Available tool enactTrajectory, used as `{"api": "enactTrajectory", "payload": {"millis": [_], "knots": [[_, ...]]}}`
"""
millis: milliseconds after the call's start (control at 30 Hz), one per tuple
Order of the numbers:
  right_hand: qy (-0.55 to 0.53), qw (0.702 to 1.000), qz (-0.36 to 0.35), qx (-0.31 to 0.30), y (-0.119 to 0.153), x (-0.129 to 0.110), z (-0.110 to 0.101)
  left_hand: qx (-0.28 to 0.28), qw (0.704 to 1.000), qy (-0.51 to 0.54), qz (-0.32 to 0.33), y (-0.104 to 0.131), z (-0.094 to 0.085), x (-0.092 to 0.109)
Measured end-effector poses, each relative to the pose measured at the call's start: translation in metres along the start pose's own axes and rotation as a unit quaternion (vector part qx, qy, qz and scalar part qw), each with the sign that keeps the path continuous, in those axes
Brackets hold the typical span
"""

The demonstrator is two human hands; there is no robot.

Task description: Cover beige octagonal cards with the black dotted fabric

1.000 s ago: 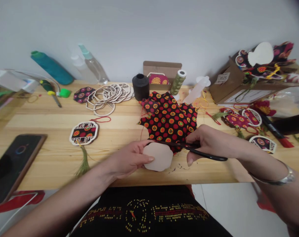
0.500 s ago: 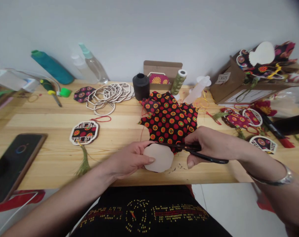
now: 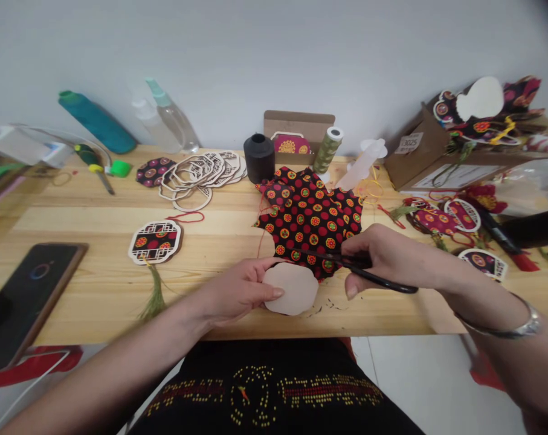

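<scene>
Near the table's front edge, my left hand [image 3: 244,290] pinches a pale card [image 3: 292,290] with scalloped corners, thumb on top and fingers beneath. My right hand [image 3: 377,260] grips black scissors [image 3: 368,278], whose blades point left just above the card's far edge. Black fabric [image 3: 305,214] with red dots and orange flowers lies behind the card, under the blades. Dark snippets [image 3: 330,305] are scattered right of the card. A finished-looking ornament [image 3: 154,241] with a lattice frame and green tassel rests to the left.
Wooden frames [image 3: 201,172] are piled at the back left, by a black thread cone [image 3: 259,158] and a green thread spool [image 3: 328,150]. A phone [image 3: 24,302] lies far left. At right stand a cardboard box [image 3: 405,160] and several ornaments [image 3: 437,217].
The scissors have shifted slightly up and away from the card's edge, their blades more apart from it and now over the fabric. My left hand holds the card in nearly the same place.
</scene>
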State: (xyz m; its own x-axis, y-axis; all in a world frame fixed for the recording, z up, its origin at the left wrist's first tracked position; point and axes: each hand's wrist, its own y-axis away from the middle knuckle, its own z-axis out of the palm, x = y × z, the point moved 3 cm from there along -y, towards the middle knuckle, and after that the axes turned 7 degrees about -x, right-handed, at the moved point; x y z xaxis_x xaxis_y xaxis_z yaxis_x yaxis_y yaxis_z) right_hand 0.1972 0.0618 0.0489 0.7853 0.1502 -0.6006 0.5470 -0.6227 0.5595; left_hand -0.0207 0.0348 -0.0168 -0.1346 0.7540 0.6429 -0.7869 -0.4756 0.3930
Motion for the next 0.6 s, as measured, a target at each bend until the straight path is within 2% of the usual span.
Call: {"api": "enactTrajectory", "payload": {"millis": [267,467,600], "knots": [[0.118,0.993,-0.009,-0.004,0.007,-0.015,-0.013,-0.013,0.997,-0.073,-0.025,0.001,0.002,0.005],[0.109,0.992,0.01,-0.054,0.007,-0.015,-0.021,-0.045,0.989,-0.135,-0.028,0.001,0.008,0.013],[0.093,0.994,0.021,-0.061,0.006,-0.012,-0.024,-0.044,0.981,-0.185,-0.042,0.002,0.01,0.016]]}}
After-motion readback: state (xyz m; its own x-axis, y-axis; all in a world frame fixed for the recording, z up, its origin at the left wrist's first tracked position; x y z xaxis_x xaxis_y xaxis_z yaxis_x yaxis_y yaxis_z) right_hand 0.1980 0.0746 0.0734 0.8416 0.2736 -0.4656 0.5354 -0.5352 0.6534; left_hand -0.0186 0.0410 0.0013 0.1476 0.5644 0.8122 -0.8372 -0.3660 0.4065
